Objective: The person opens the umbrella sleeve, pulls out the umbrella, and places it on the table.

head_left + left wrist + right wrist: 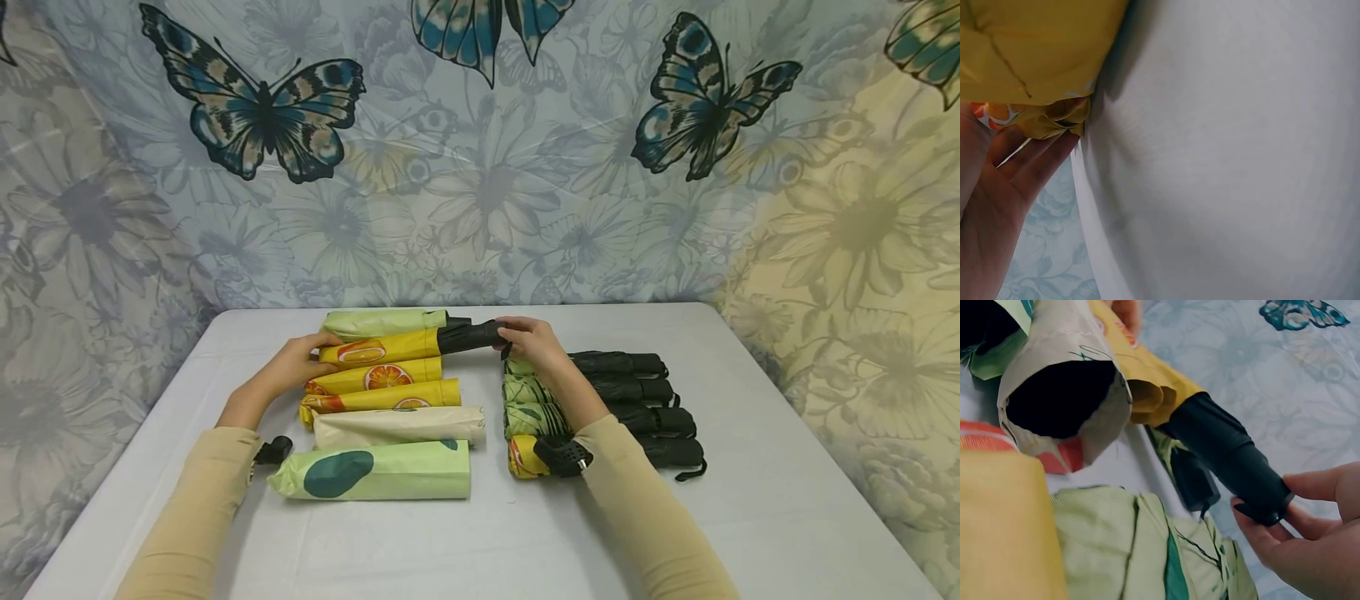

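A yellow sleeve with a citrus print lies across the far left part of the table, a black folded umbrella partly inside it and sticking out to the right. At the sleeve's left end, my left hand grips its gathered fabric, seen close in the left wrist view. My right hand pinches the umbrella's outer end between thumb and fingers, plain in the right wrist view. Behind them lies a light green sleeve with a black end showing.
Nearer me are two more yellow sleeves, a cream sleeve and a light green sleeve. Several folded umbrellas lie in a stack at right, under my forearm. A black handle sits by my left wrist. Butterfly-print cloth hangs behind.
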Action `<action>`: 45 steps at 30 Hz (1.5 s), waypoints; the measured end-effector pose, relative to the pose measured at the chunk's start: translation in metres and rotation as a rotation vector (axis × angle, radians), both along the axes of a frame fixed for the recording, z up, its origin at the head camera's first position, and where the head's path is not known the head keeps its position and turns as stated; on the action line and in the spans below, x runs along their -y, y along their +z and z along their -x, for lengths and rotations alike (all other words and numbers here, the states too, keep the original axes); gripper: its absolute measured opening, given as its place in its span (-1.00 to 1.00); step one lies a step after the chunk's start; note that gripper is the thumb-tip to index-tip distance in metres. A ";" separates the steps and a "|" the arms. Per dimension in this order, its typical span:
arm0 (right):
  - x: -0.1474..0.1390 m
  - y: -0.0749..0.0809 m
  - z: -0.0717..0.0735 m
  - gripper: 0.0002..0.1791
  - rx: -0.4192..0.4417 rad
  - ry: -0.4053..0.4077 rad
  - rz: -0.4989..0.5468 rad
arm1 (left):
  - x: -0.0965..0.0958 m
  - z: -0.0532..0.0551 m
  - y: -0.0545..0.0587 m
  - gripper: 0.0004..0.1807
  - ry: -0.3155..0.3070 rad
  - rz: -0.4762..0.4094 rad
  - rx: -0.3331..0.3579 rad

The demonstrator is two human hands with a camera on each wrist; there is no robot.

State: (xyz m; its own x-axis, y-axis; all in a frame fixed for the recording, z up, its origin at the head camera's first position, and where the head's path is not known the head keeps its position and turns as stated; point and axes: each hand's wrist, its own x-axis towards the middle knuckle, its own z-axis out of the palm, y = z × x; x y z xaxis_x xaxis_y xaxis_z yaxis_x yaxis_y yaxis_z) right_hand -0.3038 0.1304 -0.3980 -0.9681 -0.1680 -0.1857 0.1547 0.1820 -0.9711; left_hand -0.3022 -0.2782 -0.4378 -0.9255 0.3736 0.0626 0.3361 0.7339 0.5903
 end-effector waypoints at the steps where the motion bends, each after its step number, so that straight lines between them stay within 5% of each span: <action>1: -0.002 0.000 0.000 -0.53 0.000 -0.006 0.014 | 0.000 0.000 0.000 -0.57 -0.001 0.001 -0.005; 32: -0.034 0.001 0.009 -0.54 -0.065 -0.064 0.022 | 0.002 0.003 -0.003 -0.73 -0.031 0.044 -0.036; 45: -0.048 -0.003 0.012 -0.54 -0.031 -0.129 0.035 | -0.004 0.004 -0.002 -0.82 -0.053 0.035 -0.109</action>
State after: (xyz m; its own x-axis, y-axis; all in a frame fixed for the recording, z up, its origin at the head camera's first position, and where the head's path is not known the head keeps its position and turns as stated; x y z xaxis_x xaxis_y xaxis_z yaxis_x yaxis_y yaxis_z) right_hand -0.3157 0.1781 -0.4014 -0.9872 -0.0473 -0.1521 0.1449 0.1286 -0.9810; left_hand -0.3057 -0.2743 -0.4397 -0.8929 0.4256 0.1473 0.4356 0.7331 0.5223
